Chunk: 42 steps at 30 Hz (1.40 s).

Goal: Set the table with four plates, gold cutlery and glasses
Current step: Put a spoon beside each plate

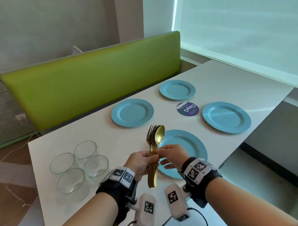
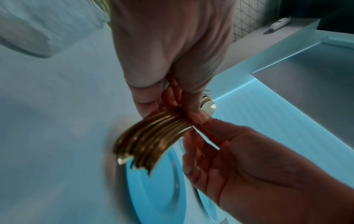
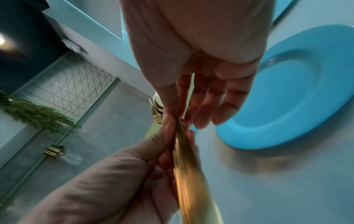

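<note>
My left hand (image 1: pixel 142 163) grips a bundle of gold cutlery (image 1: pixel 154 141) by the handles, upright over the white table (image 1: pixel 92 134), with fork tines and a spoon bowl on top. My right hand (image 1: pixel 168 154) pinches one piece of the bundle between thumb and forefinger, its other fingers spread loosely. The right wrist view shows that pinch (image 3: pixel 174 118) on the gold handles (image 3: pixel 187 166). Seen from the left wrist, the handles (image 2: pixel 149 141) fan out below my left hand (image 2: pixel 172 112). One blue plate (image 1: pixel 187 146) lies just under the hands; three more (image 1: pixel 132 112) (image 1: pixel 177 89) (image 1: pixel 226 117) lie beyond.
Several clear glasses (image 1: pixel 79 166) stand grouped on the table's left side. A round dark-blue sticker (image 1: pixel 187 108) sits between the plates. A green bench back (image 1: pixel 95 82) runs behind the table, a window blind (image 1: pixel 246 17) to the right. Cables lie on the floor at left.
</note>
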Each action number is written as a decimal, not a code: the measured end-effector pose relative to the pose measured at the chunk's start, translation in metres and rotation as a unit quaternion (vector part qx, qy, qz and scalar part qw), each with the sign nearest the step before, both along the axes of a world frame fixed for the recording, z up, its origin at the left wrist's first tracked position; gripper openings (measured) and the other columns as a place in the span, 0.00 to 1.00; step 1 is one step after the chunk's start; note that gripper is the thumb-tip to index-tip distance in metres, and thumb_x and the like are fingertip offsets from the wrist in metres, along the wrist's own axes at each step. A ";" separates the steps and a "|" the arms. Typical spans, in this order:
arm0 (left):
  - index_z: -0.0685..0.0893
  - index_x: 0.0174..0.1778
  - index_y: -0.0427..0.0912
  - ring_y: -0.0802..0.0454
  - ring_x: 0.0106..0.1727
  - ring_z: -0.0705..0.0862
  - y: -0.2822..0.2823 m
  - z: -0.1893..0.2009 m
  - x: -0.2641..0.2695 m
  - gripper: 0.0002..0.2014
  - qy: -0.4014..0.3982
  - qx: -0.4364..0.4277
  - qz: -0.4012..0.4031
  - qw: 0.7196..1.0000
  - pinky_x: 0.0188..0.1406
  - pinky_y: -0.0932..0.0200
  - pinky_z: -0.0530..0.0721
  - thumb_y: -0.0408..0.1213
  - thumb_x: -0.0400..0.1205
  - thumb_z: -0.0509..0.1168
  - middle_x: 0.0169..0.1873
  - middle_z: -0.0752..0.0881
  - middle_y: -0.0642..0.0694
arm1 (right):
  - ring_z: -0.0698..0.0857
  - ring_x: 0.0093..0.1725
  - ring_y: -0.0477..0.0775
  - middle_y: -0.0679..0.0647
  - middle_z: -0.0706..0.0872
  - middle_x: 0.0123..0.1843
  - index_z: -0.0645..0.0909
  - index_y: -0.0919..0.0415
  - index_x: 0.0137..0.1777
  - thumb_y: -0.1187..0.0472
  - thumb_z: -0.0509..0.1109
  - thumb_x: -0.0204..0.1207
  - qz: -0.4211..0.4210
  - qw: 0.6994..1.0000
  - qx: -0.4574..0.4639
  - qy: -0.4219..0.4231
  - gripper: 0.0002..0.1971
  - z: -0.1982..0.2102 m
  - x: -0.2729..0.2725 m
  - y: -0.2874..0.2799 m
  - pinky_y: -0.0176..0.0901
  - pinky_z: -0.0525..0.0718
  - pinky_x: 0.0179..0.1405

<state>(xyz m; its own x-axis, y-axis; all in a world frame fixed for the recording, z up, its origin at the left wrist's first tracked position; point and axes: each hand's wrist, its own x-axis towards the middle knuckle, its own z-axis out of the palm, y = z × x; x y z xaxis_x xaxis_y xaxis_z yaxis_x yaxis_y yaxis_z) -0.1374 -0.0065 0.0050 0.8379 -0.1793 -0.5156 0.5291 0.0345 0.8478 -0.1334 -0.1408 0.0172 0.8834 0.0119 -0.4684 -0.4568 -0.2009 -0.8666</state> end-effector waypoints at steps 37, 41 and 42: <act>0.76 0.38 0.37 0.48 0.30 0.79 -0.105 -0.027 0.172 0.07 0.076 -0.015 0.168 0.983 0.21 0.63 0.84 0.24 0.81 0.63 0.31 0.79 0.39 | 0.86 0.56 0.62 0.61 0.90 0.52 0.89 0.64 0.50 0.58 0.64 0.75 0.159 0.879 -0.449 0.020 0.14 -0.075 0.171 -0.173 0.48 0.85 0.58; 0.75 0.39 0.37 0.48 0.31 0.79 -0.102 -0.025 0.175 0.07 0.075 -0.025 0.168 0.983 0.18 0.64 0.84 0.22 0.81 0.62 0.32 0.79 0.39 | 0.80 0.42 0.60 0.65 0.89 0.49 0.88 0.67 0.47 0.63 0.61 0.76 0.140 0.872 -0.468 0.008 0.14 -0.077 0.172 -0.168 0.42 0.79 0.42; 0.75 0.39 0.37 0.49 0.31 0.79 -0.102 -0.026 0.176 0.07 0.077 -0.023 0.165 0.983 0.19 0.64 0.84 0.22 0.81 0.62 0.32 0.79 0.40 | 0.76 0.40 0.58 0.66 0.88 0.48 0.87 0.67 0.46 0.63 0.60 0.76 0.137 0.870 -0.474 0.008 0.14 -0.077 0.171 -0.167 0.41 0.76 0.40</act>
